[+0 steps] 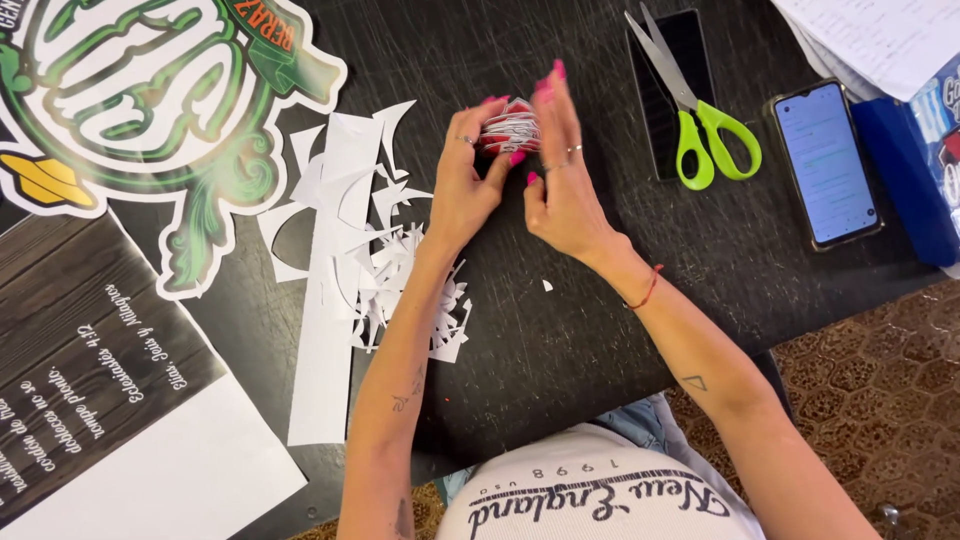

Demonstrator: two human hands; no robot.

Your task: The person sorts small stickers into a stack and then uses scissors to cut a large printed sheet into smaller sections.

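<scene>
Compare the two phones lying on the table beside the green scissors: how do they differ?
The left phone has a dark screen, while the right phone has a lit, pale blue screen. The scissors lie across the left phone; nothing lies on the right phone. The left phone sits farther up the black table than the right one. Both lie flat, screen up, untouched by either hand.

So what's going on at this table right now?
A person holds a small red and white paper cut-out between both hands, left hand and right hand, above a black table. White paper scraps lie to the left; green-handled scissors and a phone lie to the right.
</scene>
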